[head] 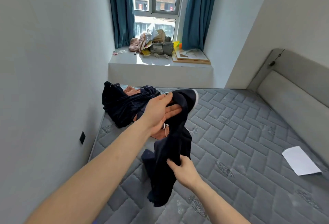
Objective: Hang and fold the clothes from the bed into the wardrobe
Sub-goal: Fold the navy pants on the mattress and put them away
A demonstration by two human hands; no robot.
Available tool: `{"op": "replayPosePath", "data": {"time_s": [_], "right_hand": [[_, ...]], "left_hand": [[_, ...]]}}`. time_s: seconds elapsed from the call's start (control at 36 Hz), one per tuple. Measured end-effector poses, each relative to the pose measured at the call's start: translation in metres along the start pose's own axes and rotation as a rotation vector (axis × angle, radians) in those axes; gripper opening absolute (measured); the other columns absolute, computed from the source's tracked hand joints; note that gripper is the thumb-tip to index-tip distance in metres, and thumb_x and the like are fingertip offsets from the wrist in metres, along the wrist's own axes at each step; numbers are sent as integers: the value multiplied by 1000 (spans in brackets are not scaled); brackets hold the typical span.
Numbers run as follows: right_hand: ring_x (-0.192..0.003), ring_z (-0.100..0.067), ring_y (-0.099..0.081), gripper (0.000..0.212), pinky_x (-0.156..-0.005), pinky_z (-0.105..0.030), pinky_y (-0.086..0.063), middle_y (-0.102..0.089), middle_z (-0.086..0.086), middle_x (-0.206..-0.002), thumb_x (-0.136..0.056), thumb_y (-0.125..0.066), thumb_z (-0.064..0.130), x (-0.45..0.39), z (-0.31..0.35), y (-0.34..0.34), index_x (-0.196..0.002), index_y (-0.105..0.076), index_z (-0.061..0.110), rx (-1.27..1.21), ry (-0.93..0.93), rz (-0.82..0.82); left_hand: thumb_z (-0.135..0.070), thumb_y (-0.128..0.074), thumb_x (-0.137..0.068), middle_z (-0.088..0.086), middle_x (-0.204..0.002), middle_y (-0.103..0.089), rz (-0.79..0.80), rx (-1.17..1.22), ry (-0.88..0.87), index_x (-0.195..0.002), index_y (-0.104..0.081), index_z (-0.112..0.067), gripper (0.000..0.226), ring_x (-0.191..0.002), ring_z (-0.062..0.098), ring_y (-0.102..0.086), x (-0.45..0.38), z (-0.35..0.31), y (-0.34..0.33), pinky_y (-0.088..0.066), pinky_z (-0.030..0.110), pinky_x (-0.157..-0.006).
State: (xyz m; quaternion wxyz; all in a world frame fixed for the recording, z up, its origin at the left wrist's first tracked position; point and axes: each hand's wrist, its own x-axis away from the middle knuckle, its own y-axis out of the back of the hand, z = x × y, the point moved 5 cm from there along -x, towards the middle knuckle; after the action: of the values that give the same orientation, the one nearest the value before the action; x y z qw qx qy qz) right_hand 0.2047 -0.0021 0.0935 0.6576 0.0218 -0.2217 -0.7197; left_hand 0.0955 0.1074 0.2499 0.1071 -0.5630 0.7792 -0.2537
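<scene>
I am holding a dark navy garment (178,134) up over the grey quilted mattress (231,134), its white-piped cuff (195,95) lifted at the far end and its lower part trailing down onto the mattress near me; my left hand (158,110) is reaching out with fingers fairly straight, the thumb lying over the fabric and the fingers beneath it, so the cloth is being pinched near the cuff; my right hand (183,168) is curling round a bunched fold lower down, gripping it firmly; behind the garment, a heap of more dark navy clothing (124,106) is lying at the mattress's far left corner, with some pinkish-orange fabric (160,134) showing beneath it; a white sheet of paper (300,160) is resting on the mattress well to the right; a padded grey headboard (293,90) is running along the right side; beyond the bed, a window ledge (156,62) is carrying a clutter of bags and boxes (154,44), framed by teal curtains (122,10).
</scene>
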Motion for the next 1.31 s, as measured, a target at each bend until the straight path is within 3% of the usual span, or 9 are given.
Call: {"op": "replayPosePath", "data": {"time_s": [0.25,0.39,0.53,0.78,0.92,1.06,1.11,1.19,1.31], "right_hand": [[-86,-14,-75,18,-66,-24,-58,-79,-4,-95,-100,-61,26,-17,18,17,-105,-72,12,-552,-134,-93],[-79,-24,-76,24,-58,-30,-57,-78,-15,-95,-96,-67,22,-14,17,7,-110,-67,2,-737,-365,-2],[-78,-24,-76,19,-58,-31,-57,-77,-16,-96,-94,-68,17,-8,22,-10,-103,-71,1,-748,-355,166],[-45,-8,-50,10,-38,-19,-31,-64,0,-67,-85,-78,19,-10,0,24,-87,-71,13,-589,-380,58],[-54,-10,-66,40,-48,-21,-43,-74,5,-75,-82,-83,31,4,-29,44,-113,-67,11,-290,-480,-63],[-105,-11,-66,112,-80,-35,-58,-54,19,-119,-72,-86,35,15,-18,19,-158,-15,31,-100,-292,60],[-107,4,-63,106,-84,-24,-57,-49,24,-127,-57,-88,37,20,-5,0,-143,-29,55,-28,-133,182],[-126,-7,-54,97,-104,-35,-50,-52,11,-136,-50,-89,47,17,6,-17,-137,-48,40,217,42,193],[-96,10,-64,45,-76,-10,-48,-69,29,-101,-62,-77,38,14,18,-12,-103,-59,48,149,135,44]], "left_hand": [[-26,-72,-86,-8,-111,-72,21,-902,109,-108,-70,-26,23,-92,12,-69,50,75,105,-54,32,-86],[-29,-74,-81,-11,-89,-72,243,-881,325,-110,-67,-26,29,-72,5,-61,107,144,104,-49,23,-73],[-37,-84,-64,-24,-110,-67,326,-966,361,-132,-39,-42,81,-97,-10,-64,125,169,100,-52,15,-84],[-3,-59,-91,-11,-86,-72,-163,-1032,138,-88,-63,-29,26,-88,16,-66,100,135,151,-49,34,-86],[-14,-63,-87,-15,-82,-73,-157,-1086,34,-83,-68,-26,13,-81,5,-68,86,90,144,-53,33,-78],[-33,-70,-83,-8,-74,-71,-127,-1152,-11,-75,-67,-23,13,-75,8,-67,73,66,119,-52,35,-74],[-37,-69,-82,-4,-73,-70,-81,-1176,-3,-74,-66,-21,18,-73,12,-67,67,62,106,-52,38,-73],[-38,-69,-81,-3,-73,-69,7,-1233,-42,-74,-66,-19,20,-73,12,-65,61,59,84,-52,40,-73],[-39,-69,-82,5,-76,-67,129,-1339,-71,-76,-65,-12,28,-74,19,-63,55,58,65,-49,41,-71]]}}
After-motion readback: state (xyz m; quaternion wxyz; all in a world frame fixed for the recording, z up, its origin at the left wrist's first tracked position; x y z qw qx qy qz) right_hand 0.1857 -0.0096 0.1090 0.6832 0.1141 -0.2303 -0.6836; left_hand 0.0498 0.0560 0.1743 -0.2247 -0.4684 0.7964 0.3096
